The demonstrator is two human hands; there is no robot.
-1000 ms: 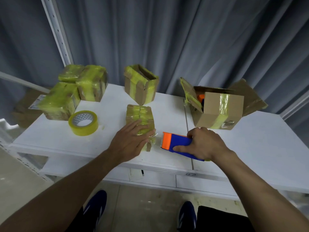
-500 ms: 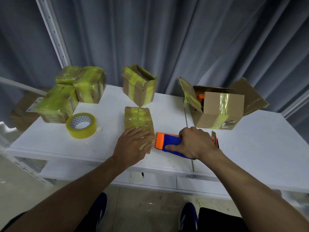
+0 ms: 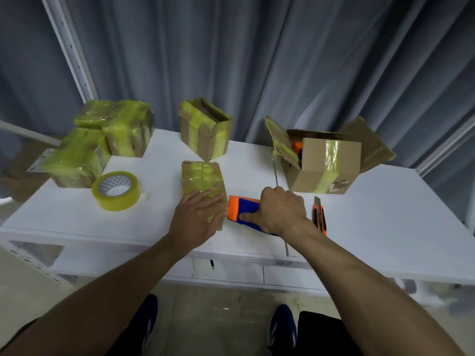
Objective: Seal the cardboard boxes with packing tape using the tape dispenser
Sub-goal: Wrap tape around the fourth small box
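Note:
A small cardboard box (image 3: 200, 177) wrapped in yellow tape lies at the middle of the white table (image 3: 385, 214). My left hand (image 3: 196, 218) rests flat on its near end, fingers straight. My right hand (image 3: 281, 213) grips the blue and orange tape dispenser (image 3: 240, 210), whose orange nose touches the box's right side near the table's front edge. A small open-topped box (image 3: 205, 129) stands behind, and a larger open box (image 3: 325, 164) with raised flaps stands at the right.
Three taped boxes (image 3: 102, 142) are stacked at the back left. A spare roll of yellowish tape (image 3: 115, 190) lies in front of them. An orange utility knife (image 3: 319, 214) lies just right of my right hand. Grey curtains hang behind the table.
My right hand has slid the dispenser left until its nose meets the box. That uncovered the utility knife. My left hand stayed on the box.

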